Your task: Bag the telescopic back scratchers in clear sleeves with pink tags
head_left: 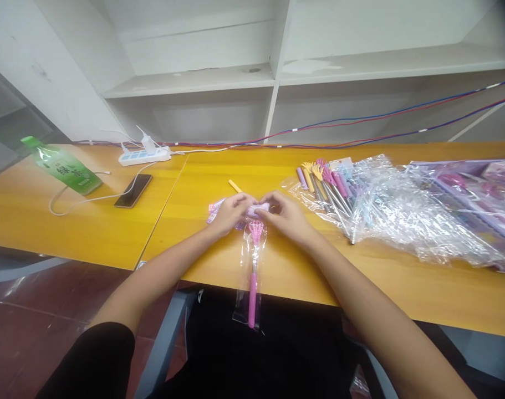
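Both hands meet above the table's front part. My left hand and my right hand pinch a small light purple piece between their fingers; what it is exactly is too small to tell. Just below hangs a pink hand-shaped back scratcher in a clear plastic sleeve, its handle end reaching past the table edge. Pink and purple printed pieces lie partly under my left hand. A yellow stick-like piece lies behind the fingers.
To the right, colourful back scratchers lie beside a heap of clear plastic bags and a purple box. On the left are a green bottle, a phone and a power strip. Cables run along the back edge.
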Motion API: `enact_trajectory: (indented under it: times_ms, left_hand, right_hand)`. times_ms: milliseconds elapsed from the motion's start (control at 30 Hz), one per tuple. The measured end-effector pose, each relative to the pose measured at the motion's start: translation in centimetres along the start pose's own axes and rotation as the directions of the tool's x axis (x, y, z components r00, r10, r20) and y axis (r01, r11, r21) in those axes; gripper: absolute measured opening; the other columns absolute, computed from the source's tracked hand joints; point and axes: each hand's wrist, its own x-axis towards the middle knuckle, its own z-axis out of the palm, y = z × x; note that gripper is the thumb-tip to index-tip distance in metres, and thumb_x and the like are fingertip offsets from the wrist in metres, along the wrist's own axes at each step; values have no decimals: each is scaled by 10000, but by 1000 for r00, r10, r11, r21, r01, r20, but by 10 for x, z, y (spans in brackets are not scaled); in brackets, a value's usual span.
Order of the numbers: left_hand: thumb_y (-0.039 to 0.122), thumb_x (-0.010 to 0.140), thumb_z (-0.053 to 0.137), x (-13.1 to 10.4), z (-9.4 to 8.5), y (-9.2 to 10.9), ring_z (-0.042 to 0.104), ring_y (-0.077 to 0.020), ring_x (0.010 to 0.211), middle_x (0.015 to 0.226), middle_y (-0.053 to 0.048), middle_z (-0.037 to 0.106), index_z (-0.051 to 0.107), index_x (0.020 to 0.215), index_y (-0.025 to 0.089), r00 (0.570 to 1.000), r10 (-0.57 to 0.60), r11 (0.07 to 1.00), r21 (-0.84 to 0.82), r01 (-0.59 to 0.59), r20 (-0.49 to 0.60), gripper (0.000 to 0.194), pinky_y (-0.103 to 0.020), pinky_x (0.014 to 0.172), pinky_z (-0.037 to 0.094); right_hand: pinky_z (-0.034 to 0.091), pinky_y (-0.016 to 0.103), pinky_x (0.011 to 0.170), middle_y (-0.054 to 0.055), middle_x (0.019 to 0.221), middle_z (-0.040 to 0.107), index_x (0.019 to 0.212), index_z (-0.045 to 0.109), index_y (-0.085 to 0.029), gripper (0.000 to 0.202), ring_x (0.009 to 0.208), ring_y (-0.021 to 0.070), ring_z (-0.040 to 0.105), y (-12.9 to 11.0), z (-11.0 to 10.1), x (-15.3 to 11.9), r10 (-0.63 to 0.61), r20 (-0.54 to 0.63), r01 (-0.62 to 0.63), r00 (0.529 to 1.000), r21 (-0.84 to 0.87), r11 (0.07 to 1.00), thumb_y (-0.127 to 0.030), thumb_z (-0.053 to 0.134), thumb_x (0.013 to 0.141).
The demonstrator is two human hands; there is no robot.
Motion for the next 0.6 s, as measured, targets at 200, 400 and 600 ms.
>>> enact_trajectory:
  times_ms: [200,400,600]
  left_hand:
    - [452,784,934,2,-2,-3,751,-136,828,977,-67,787,726,978,155,998,57,997,52,-57,-15,411,-245,759,595]
    - [432,734,970,3,-3,-8,788,-178,884,1031,-78,810,706,1008,164,999,36,999,33,-36,11,465,-306,829,625]
    - [353,770,935,4,-3,-6,776,-167,895,1037,-72,803,706,996,169,999,38,997,68,-37,-2,371,-283,825,608]
  right_hand:
    - [552,364,813,44,957,705,993,673,-233,404,867,206,653,8,4,3,86,24,-89,996,149,985,-625,734,921]
    - [551,333,758,16,915,695,1005,611,-238,527,827,192,660,10,4,5,137,44,-144,990,277,950,-609,899,766]
    - [572,332,786,17,956,664,1059,588,-245,501,839,176,642,17,4,6,124,39,-130,992,322,938,-524,896,779]
